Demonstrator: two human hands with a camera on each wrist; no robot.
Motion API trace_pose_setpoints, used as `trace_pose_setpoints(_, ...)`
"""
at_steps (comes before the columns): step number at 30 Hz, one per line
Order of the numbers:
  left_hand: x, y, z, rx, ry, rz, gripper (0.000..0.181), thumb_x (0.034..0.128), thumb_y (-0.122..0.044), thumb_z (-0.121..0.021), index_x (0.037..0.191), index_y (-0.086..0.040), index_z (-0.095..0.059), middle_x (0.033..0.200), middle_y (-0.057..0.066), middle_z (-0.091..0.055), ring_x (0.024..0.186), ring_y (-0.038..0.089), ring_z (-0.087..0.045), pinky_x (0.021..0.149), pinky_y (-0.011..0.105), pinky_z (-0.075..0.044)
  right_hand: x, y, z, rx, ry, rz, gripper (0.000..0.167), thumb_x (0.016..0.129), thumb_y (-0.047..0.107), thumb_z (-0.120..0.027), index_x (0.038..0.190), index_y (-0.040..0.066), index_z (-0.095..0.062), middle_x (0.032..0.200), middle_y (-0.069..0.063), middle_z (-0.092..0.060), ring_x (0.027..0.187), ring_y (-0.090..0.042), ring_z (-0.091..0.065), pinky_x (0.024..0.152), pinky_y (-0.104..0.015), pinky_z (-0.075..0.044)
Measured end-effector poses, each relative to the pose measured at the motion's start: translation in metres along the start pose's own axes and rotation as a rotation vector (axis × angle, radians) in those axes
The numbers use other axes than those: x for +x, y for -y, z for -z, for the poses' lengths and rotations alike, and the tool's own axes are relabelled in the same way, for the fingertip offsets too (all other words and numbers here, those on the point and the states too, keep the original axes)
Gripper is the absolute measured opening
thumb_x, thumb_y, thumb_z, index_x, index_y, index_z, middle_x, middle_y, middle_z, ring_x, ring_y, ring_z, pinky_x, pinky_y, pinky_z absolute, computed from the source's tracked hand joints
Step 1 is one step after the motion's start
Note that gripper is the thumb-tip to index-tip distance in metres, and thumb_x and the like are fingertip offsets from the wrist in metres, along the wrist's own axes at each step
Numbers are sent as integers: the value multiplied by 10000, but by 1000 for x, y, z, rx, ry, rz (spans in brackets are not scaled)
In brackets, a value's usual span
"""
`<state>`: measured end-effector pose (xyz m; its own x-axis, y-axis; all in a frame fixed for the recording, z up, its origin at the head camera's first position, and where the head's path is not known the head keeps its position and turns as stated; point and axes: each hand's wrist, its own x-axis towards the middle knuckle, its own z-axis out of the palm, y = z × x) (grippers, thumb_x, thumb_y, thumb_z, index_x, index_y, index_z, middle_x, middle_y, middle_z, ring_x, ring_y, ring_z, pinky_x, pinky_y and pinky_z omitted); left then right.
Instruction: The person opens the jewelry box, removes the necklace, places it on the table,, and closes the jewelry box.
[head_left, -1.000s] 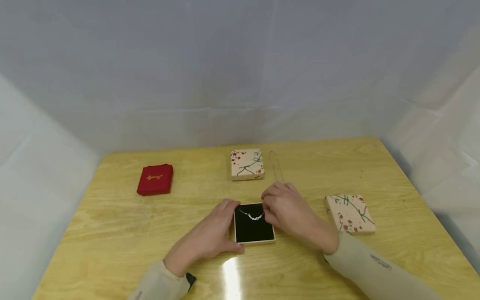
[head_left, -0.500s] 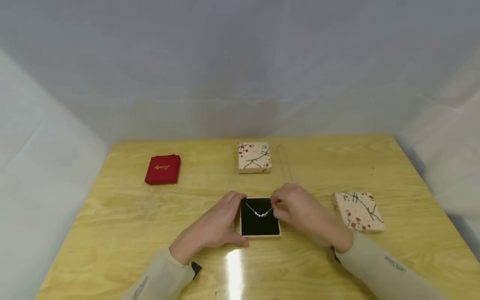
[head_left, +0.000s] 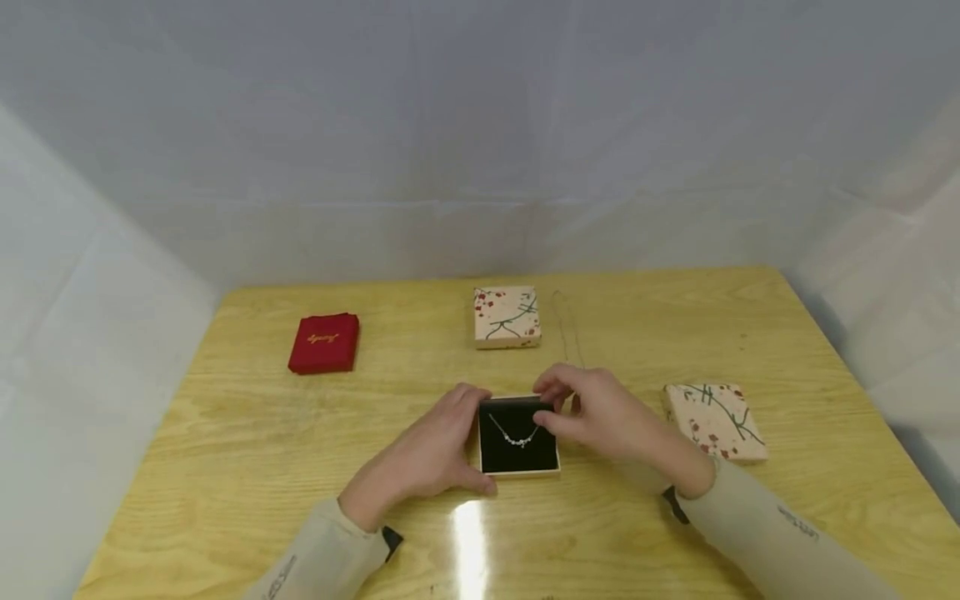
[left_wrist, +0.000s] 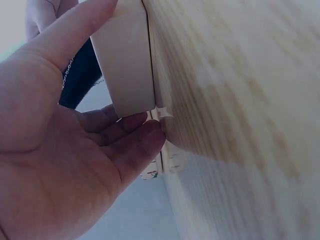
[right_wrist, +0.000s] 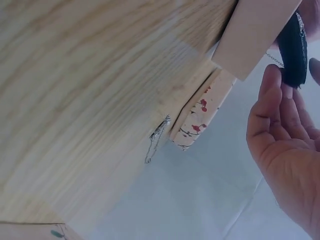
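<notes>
An open jewellery box base [head_left: 521, 474] stands on the table in front of the person. My left hand [head_left: 431, 454] grips its left side, thumb at the near wall and fingers at the far wall. Inside is a black pad [head_left: 517, 460] bearing a silver necklace [head_left: 517, 441] that hangs in a curve. My right hand [head_left: 600, 417] pinches the pad's far right corner, thumb in front and fingers behind. In the right wrist view the pad [right_wrist: 291, 55] rises above the box wall [right_wrist: 257, 35], with a bit of chain behind it.
Behind the box lies a flowered box [head_left: 506, 317], with a thin chain [head_left: 561, 325] on the table to its right. Another flowered box [head_left: 716, 421] sits near the right forearm. A red box [head_left: 324, 343] with gold lettering is at left. White sheeting [head_left: 480, 167] surrounds the table.
My right hand's fingers have spread from the necklace's right end to grasp the pad's corner, and the pad's far edge has tilted up. The left hand keeps its hold on the box.
</notes>
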<state>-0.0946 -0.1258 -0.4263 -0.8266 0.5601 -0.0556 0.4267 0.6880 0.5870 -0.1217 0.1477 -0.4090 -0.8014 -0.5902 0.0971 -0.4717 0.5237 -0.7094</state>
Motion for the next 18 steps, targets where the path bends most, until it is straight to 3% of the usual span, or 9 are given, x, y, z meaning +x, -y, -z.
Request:
trace_pose_setpoints(8,0,0,-1,-1,-2,-2,1114,662,-364,-1036,1512,42,-441,1403,119,-533,1279,248,-539,1166,427,-443,1,1,3,31,54,-5,193,987,177,-776,1177,148,-757,1026,95,-720,903,-79,-671,763,-288,-606)
trace_pose_setpoints(18,0,1,-1,-6,-5,-2,1120,660,-361,-1037,1519,39,-438,1417,112,-527,1296,245,-533,1178,425,-429,3,1,5,97,63,-12,166,998,128,-751,1164,119,-754,1017,67,-737,886,-100,-681,761,-302,-613)
